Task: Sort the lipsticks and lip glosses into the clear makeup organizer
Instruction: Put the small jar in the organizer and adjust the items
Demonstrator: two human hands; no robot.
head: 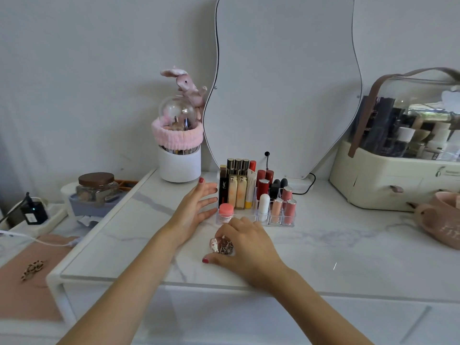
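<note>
Left hand (196, 207) flat, open, empty, bracing clear organizer (254, 217) at its left side; right hand (245, 247) in front clamps small patterned item (221, 245) for loading.

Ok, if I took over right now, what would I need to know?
Left hand: open, fingers spread, flat beside the left side of the clear organizer, holding nothing.
Right hand: resting on the marble tabletop in front of the organizer, fingers closed around a small patterned, shiny item; what it is cannot be told.
Done: the organizer already holds upright lipsticks and glosses, with a pink-lidded pot at its front left.
Left: place the item in the right hand, probably in a free front slot. No other loose lip products show.
</note>
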